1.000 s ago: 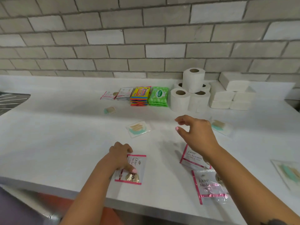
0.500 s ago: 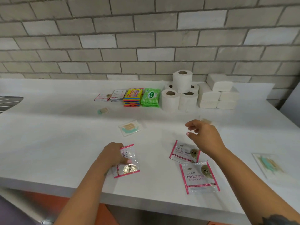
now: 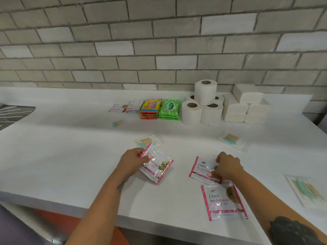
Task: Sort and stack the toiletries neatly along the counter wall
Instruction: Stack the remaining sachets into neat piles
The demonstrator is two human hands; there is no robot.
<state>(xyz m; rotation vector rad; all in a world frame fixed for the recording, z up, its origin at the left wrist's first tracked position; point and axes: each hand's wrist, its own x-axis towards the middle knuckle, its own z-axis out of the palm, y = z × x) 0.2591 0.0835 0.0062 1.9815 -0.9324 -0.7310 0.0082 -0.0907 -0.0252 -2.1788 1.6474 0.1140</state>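
Since the earlier frames, the pink-edged sachet has been lifted from the counter and tilted up at its far end; it is gripped along its left edge by the left hand, thumb on top and fingers curled beneath. The right hand, which was hovering above the counter with loosely bent fingers half a second ago, has been lowered onto the second sachet; its fingers are curled over the sachet's right side and the thumb tip is pressed near the lower edge, so a pinch is being formed while the sachet lies flat. A third sachet is left untouched just in front of it, near the counter's edge.

Along the brick wall the sorted row is unchanged: two low stacks of sachets, a stack of colourful packs, green wipe packs, a pyramid of toilet rolls and stacked white tissue packs. Four clear packets of swabs are scattered on the counter: one small near the row, one just behind the lifted sachet, one to the right, one at the far right.
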